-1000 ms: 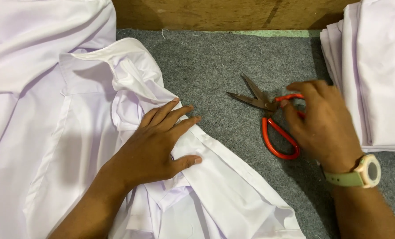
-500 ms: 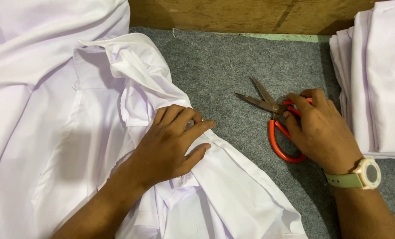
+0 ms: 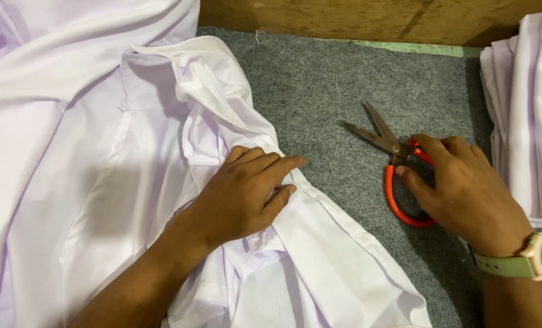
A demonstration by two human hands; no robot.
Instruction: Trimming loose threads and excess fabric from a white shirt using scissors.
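A white shirt-like garment (image 3: pixel 89 182) lies spread over the left and middle of a grey felt surface (image 3: pixel 325 85). My left hand (image 3: pixel 240 194) rests flat on a folded edge of the garment, fingers together and pointing right, pinning the cloth down. My right hand (image 3: pixel 465 194) wears a pale green wristwatch and lies over the orange handles of a pair of scissors (image 3: pixel 385 141). Its fingers curl around the handle loops. The dark blades stand slightly apart and point up and to the left, flat on the felt.
A stack of folded white cloth (image 3: pixel 529 115) sits at the right edge. A wooden board (image 3: pixel 344 18) runs along the back of the felt. More white fabric (image 3: pixel 52 42) is bunched at the upper left.
The view has shifted slightly. My left hand has flattened further onto the garment's edge. My right hand has stayed on the scissor handles, with the blades still on the felt.
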